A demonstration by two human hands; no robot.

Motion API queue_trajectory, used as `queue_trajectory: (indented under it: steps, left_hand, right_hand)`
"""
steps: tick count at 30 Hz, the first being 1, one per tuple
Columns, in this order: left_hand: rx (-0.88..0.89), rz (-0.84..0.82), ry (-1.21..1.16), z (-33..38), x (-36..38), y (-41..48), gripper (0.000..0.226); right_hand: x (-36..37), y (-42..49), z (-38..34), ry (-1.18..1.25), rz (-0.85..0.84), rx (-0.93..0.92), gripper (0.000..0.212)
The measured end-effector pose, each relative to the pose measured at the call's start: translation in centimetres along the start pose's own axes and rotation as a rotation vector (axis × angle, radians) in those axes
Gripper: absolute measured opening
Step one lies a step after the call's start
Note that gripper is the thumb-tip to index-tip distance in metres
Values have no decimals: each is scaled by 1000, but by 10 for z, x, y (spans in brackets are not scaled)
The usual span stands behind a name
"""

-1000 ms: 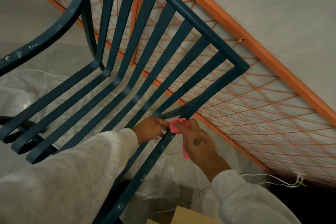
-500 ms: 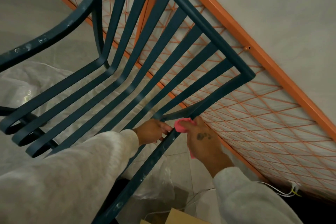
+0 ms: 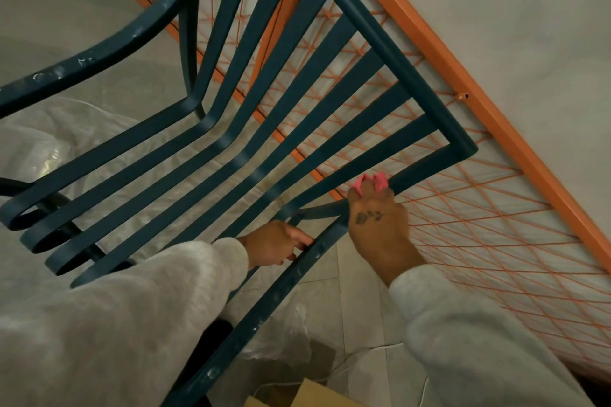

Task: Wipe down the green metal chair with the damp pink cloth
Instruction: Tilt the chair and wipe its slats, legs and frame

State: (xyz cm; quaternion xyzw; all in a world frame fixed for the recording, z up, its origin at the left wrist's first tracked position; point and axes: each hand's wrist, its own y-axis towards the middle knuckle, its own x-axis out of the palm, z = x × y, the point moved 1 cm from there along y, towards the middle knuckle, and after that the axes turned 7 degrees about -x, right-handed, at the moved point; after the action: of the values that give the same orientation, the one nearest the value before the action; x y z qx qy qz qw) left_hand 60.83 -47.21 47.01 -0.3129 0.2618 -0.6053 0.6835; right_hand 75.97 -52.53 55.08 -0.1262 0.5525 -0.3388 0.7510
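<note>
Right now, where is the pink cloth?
Head view, right of centre: the pink cloth sits bunched in the right hand on the side bar of the green chair, below its top corner, above the left hand.

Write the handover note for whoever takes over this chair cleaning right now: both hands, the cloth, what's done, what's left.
Hands: the right hand grips the pink cloth against the side frame bar of the green chair, just below the back's top corner. The left hand holds the same bar lower down, steadying the chair.
Done: this view does not show which bars have been wiped.
Left: white marks show on the bar below the left hand, and more on the far armrest. Wipe those, then the slats.
</note>
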Motion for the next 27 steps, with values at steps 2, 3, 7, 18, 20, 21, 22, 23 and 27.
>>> queue_trajectory:
  steps: [2, 3, 7, 18, 20, 21, 22, 23, 27]
  left_hand:
    - [-12, 2, -10, -2, -1, 0, 42]
    - [-15, 3, -6, -3, -1, 0, 43]
    - [-10, 3, -2, 0, -3, 0, 44]
    - [-49, 33, -56, 1, -2, 0, 39]
    - [-53, 27, -58, 3, 0, 0, 42]
    - [-55, 26, -57, 3, 0, -1, 42]
    - [-54, 25, -47, 3, 0, -1, 43]
    - [-56, 23, -41, 3, 0, -2, 43]
    - [-42, -3, -60, 3, 1, -5, 38]
  right_hand:
    - [5, 1, -9, 102, -31, -86, 56]
    - [7, 1, -13, 159, -59, -148, 55]
    - [1, 3, -1, 185, -95, -243, 58]
    - [11, -13, -16, 162, 17, -143, 52]
    - [20, -20, -31, 248, -39, -194, 51]
    - [23, -21, -33, 258, -58, -208, 52]
    - [24, -21, -32, 247, -58, -216, 54]
    - [22, -19, -25, 215, -37, -218, 56]
    - [3, -10, 23, 134, 65, -80, 61]
